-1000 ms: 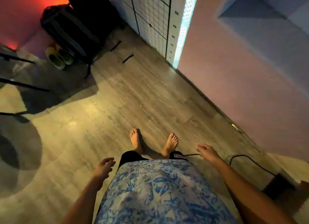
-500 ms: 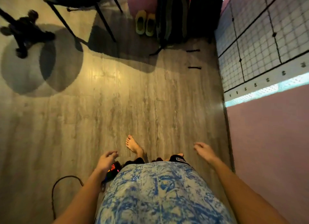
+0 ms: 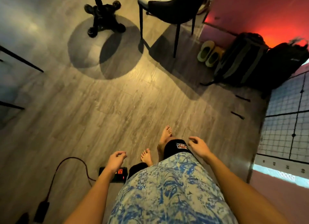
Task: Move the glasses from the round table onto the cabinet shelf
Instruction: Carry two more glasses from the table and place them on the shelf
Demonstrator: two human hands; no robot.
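No glasses, table top or cabinet shelf show in this view. I look down at a wooden floor and my own bare feet. My left hand (image 3: 116, 160) hangs at my side, fingers loosely curled, holding nothing. My right hand (image 3: 198, 146) is over my right knee, fingers apart, also with nothing in it. A black pedestal base with four feet (image 3: 104, 20) stands on the floor far ahead, with a round shadow around it.
A dark chair (image 3: 172, 10) stands ahead right. Slippers (image 3: 209, 53) and two dark bags (image 3: 260, 60) lie by the red-lit wall. A power strip (image 3: 117, 173) with a cable (image 3: 70, 167) lies by my left foot. A gridded board (image 3: 287, 123) stands to the right.
The view has swung left: the bags and gridded board shifted right, the chair and pedestal base came toward the middle. My feet have stepped, and both hands stay without anything in them.
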